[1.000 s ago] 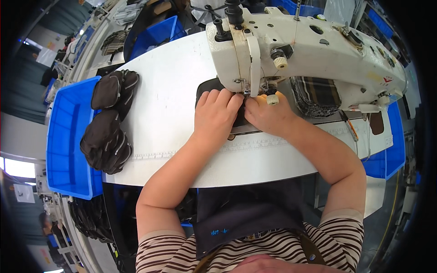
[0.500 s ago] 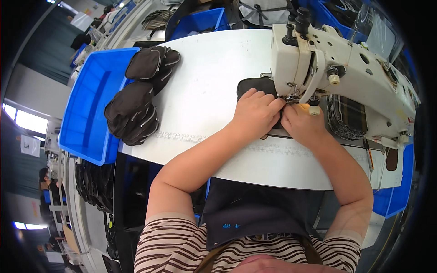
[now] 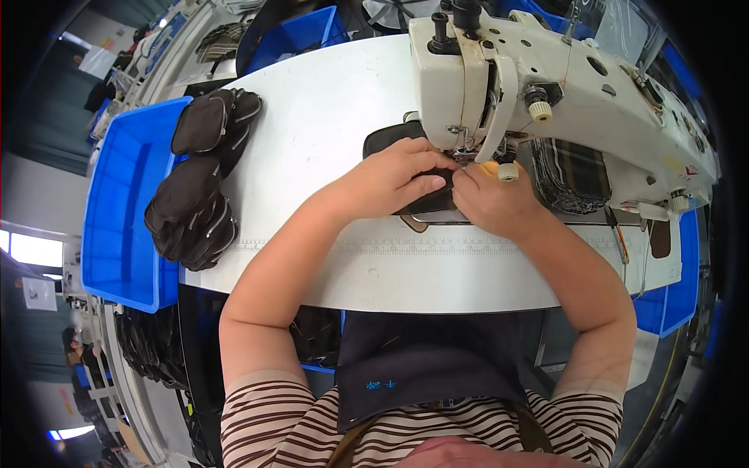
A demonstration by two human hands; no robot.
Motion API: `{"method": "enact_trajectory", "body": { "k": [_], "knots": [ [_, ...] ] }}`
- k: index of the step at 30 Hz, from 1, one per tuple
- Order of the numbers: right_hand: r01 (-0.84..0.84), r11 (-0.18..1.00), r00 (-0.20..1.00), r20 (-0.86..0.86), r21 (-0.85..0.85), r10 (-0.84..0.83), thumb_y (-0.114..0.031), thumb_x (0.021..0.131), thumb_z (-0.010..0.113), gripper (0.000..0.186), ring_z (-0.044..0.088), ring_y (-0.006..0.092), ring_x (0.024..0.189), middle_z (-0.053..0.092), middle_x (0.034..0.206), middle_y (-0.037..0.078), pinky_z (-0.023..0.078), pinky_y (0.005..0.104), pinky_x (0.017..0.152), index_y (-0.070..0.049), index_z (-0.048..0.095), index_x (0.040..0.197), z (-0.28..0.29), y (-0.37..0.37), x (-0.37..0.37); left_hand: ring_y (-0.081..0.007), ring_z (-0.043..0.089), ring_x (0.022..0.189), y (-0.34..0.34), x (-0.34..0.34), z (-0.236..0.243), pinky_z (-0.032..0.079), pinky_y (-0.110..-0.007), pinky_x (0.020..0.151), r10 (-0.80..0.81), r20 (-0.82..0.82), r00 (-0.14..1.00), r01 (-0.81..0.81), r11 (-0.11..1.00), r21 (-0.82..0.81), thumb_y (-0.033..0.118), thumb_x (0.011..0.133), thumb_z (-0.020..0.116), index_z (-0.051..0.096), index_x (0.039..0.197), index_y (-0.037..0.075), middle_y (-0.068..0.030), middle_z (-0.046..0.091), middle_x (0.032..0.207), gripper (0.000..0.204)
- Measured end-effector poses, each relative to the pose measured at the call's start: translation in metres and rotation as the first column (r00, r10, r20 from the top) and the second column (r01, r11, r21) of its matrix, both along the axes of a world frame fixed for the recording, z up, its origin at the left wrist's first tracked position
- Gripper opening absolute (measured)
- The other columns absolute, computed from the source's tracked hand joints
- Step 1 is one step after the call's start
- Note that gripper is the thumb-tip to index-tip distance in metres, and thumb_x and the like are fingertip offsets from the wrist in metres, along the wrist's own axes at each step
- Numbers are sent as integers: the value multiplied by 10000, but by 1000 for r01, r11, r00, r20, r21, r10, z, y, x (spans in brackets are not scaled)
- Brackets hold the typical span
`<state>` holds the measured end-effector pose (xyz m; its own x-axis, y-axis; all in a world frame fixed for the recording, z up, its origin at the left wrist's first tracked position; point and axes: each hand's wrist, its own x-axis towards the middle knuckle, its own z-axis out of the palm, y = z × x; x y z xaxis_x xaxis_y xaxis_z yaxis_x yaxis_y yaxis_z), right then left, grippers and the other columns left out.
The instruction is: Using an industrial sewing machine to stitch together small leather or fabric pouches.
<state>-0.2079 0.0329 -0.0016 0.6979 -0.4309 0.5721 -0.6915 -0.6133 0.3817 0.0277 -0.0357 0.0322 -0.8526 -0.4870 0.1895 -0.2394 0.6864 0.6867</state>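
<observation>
A dark brown fabric pouch point(image 3: 431, 204) with rounded corners lies under the needle area of a white sewing machine point(image 3: 452, 93). My left hand point(image 3: 394, 175) rests on the pouch, fingers stretched out and the thumb spread apart from them. Its index fingertip touches the work close to the presser foot point(image 3: 465, 154). Right of the needle, my right hand point(image 3: 497, 201) is closed, with fingertips pinching the pouch's edge. The machine head covers part of the right fingers. A tan loop point(image 3: 414, 224) sticks out from the pouch's near edge.
Several dark zippered pouches point(image 3: 191, 207) are piled at the table's left edge, beside a blue bin point(image 3: 129, 203). A stack of dark fabric pieces point(image 3: 573, 175) sits right of the needle under the machine arm. An orange-handled tool point(image 3: 619, 238) lies farther right.
The view has shifted, so the table and machine appear farther left. My left thumb has spread out over the pouch, and more of its near part shows. My right hand stays at the needle.
</observation>
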Motion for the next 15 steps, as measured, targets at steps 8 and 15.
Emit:
{"method": "enact_trajectory", "body": {
  "k": [8, 15],
  "knots": [
    [30, 985, 991, 122, 169, -51, -154, 744, 714, 118, 592, 185, 601, 519, 713, -4, 475, 332, 521, -125, 608, 786, -9, 10, 3, -306, 612, 1194, -5, -4, -8, 522, -397, 1010, 25, 122, 992, -18, 998, -65, 183, 939, 751, 741, 1131, 71, -79, 693, 1244, 223],
    [-23, 904, 989, 143, 428, -43, -136, 756, 721, 139, 634, 196, 635, 569, 717, 19, 501, 351, 565, -99, 650, 869, -1, 29, 1, -272, 649, 1127, -7, -1, -13, 556, -368, 940, 56, 52, 997, -56, 998, 6, 175, 893, 789, 788, 1102, 112, -53, 723, 1180, 218]
  ]
}}
